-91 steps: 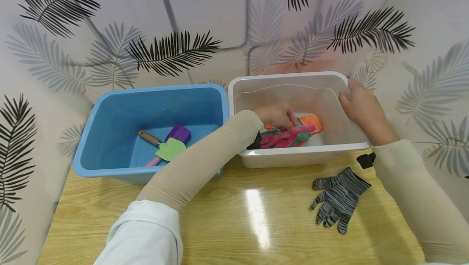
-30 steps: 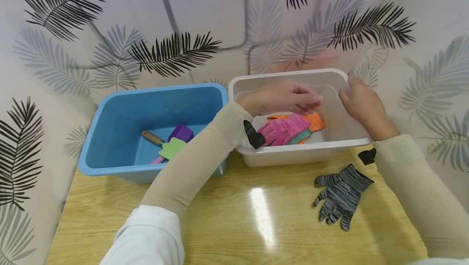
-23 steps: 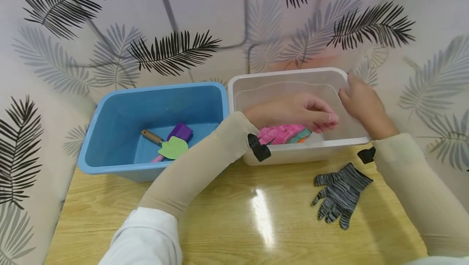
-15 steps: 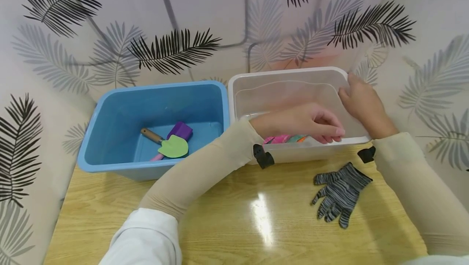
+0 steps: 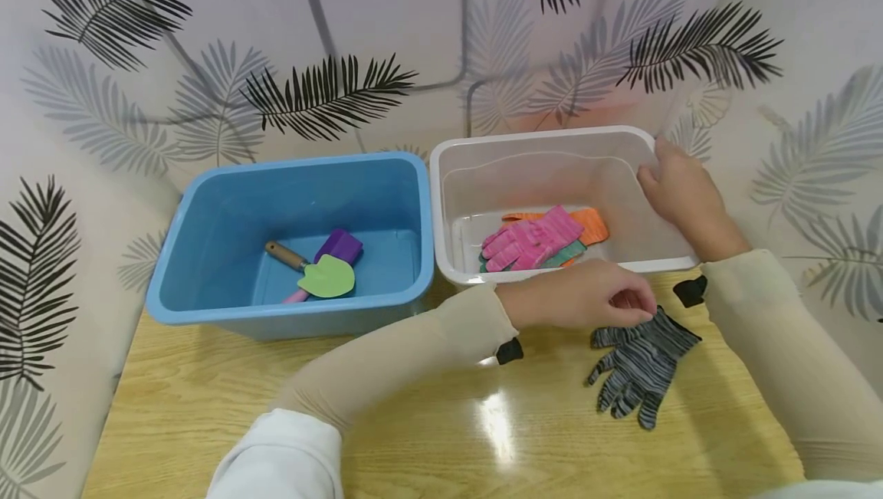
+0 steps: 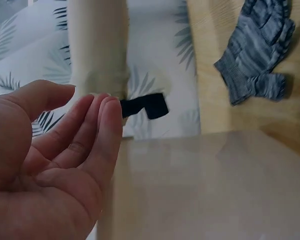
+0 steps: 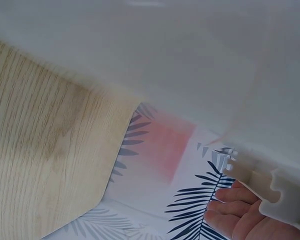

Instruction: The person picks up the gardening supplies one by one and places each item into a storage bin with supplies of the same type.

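In the head view my left hand (image 5: 582,296) hovers in front of the white plastic tub (image 5: 538,277), its loosely curled fingers holding nothing. Just beyond its fingertips a grey-and-black striped knit glove (image 5: 645,369) lies on the table; the left wrist view shows the same striped glove (image 6: 257,50) at upper right, apart from the hand. My right hand (image 5: 690,196) grips the tub's right rim, thumb inside; in the right wrist view its fingers (image 7: 235,207) curl beneath the rim. Inside the tub, a pink glove (image 5: 531,242) lies over a green glove (image 5: 567,255) and an orange glove (image 5: 592,227).
A blue tub (image 5: 290,315) stands directly left of the white one. It contains a green-bladed trowel (image 5: 327,277), a purple scoop (image 5: 339,246), a wooden handle (image 5: 284,254) and a pink handle (image 5: 297,296). Leaf-patterned cloth (image 5: 414,39) hangs behind the wooden table (image 5: 414,438).
My left hand has come up out of the white tub and moved over its front rim toward the striped glove. The pink glove lies differently, spread on top. My right hand stays on the rim.
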Demonstrator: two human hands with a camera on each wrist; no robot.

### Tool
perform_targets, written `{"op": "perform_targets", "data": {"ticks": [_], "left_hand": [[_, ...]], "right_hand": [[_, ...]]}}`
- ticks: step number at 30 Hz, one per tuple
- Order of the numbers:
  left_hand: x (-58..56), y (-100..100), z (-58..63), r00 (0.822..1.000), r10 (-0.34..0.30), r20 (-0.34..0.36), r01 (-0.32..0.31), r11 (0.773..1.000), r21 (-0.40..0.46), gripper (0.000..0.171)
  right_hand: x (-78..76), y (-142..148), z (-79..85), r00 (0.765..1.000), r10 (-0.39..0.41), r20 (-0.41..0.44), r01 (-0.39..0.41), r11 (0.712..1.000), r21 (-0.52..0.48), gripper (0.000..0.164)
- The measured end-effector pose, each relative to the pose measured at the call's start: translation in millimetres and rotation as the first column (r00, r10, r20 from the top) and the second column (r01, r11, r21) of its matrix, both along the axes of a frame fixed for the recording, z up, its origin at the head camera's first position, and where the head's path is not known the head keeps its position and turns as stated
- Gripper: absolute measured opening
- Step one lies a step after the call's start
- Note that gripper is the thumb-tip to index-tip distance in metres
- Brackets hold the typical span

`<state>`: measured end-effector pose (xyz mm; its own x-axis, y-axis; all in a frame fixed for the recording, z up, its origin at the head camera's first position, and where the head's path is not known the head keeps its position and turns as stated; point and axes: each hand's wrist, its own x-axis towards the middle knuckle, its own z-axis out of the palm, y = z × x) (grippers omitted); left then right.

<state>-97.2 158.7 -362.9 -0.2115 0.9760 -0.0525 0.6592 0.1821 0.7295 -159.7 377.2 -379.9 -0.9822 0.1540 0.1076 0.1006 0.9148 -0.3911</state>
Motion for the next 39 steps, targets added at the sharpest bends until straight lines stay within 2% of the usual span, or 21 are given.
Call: {"op": "perform_targets", "data": {"ticks": [5, 10, 18, 24, 27, 32, 39], "left_hand": [[14.0, 6.1, -20.4, 0.997, -0.011, -0.07, 0.006, 0.998, -0.067, 0.021], [17.2, 10.4, -41.4, 0.992, 0.03, -0.124, -0.042, 0.994, -0.099, 0.024], [8.3, 15.5, -89.9, 0.987, 0.145, -0.074, -0.155, 0.975, -0.16, 0.028], [3.1, 20.2, -116.3, 0.984, 0.172, -0.04, -0.176, 0.976, -0.13, 0.031], [4.4, 22.9, -120.5, 0.981, 0.185, -0.056, -0.191, 0.973, -0.133, 0.032], [9.1, 24.7, -118.7, 0.973, 0.211, -0.091, -0.222, 0.963, -0.149, 0.028], [13.3, 26.2, -119.2, 0.967, 0.24, -0.084, -0.25, 0.956, -0.154, 0.025]], "right_hand": [[-1.5, 0.7, -0.4, 0.999, -0.015, 0.037, 0.015, 1.0, 0.003, 0.054], [-2.6, 1.6, -0.1, 0.999, -0.015, 0.051, 0.015, 1.0, 0.003, 0.057], [-1.5, 1.1, -0.4, 0.997, -0.022, 0.068, 0.023, 1.0, -0.012, 0.06], [-1.2, -1.3, -0.3, 0.998, -0.02, 0.063, 0.021, 1.0, -0.01, 0.059], [-1.2, -0.8, 0.3, 0.997, -0.018, 0.069, 0.019, 1.0, -0.009, 0.06], [-2.6, -0.1, 0.6, 0.998, -0.018, 0.068, 0.018, 1.0, -0.004, 0.06], [-2.6, 0.8, 0.6, 0.997, -0.021, 0.075, 0.021, 1.0, -0.005, 0.061]]}}
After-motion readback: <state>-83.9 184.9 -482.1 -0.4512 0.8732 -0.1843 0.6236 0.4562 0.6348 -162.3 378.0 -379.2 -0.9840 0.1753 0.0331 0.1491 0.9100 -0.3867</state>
